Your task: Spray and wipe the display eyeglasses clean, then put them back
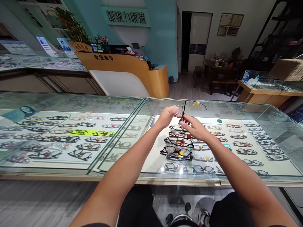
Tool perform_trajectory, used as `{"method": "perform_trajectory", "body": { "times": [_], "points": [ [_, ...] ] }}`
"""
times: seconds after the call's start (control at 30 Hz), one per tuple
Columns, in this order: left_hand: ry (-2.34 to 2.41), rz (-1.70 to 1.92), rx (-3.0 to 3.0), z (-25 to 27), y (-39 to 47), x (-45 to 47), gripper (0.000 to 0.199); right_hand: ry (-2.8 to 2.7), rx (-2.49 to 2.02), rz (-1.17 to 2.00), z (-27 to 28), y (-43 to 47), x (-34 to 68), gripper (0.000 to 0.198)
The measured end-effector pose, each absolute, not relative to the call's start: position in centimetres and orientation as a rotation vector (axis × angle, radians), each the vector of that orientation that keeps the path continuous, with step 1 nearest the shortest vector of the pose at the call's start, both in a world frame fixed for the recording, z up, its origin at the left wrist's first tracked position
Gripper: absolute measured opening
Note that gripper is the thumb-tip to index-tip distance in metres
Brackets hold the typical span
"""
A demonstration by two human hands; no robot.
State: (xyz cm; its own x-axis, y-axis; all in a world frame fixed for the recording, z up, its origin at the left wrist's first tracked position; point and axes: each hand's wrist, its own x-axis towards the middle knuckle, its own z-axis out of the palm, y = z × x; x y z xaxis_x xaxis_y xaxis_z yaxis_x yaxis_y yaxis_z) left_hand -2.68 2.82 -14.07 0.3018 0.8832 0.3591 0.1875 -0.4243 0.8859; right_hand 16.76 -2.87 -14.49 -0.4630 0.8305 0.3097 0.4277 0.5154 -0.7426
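Over the glass counter, a pair of dark-framed eyeglasses (184, 108) is held up, turned edge-on. One temple with a yellow tag (196, 104) stretches out to the right. My right hand (193, 127) is closed on the lower part of the frame. Close against the other side, my left hand (167, 116) is pinched shut; what lies between its fingertips is hidden. Below my hands, several eyeglasses form a column, among them a black pair with a yellow tag (177, 153) and another with a red tag (179, 141).
The glass display case (94, 176) spans the front, with rows of eyeglasses (246, 151) inside. A second case section holds more frames (80, 154) at left. Beyond stand an orange-and-white service desk (123, 67) and a side case with a cardboard box (287, 69). A metal stool part (183, 217) shows below.
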Motion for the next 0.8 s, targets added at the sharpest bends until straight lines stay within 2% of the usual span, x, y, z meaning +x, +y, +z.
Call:
{"method": "perform_trajectory", "body": {
  "times": [0.47,0.8],
  "points": [
    [1.015,1.265,1.816,-14.1,2.9,-2.7,0.067,-2.009,-0.932,0.881,-14.3,-2.6,17.1,0.041],
    [0.939,1.126,1.943,-14.7,2.6,-2.5,0.062,-1.784,-0.795,1.095,-14.3,-1.6,17.9,0.057]
  ]
}}
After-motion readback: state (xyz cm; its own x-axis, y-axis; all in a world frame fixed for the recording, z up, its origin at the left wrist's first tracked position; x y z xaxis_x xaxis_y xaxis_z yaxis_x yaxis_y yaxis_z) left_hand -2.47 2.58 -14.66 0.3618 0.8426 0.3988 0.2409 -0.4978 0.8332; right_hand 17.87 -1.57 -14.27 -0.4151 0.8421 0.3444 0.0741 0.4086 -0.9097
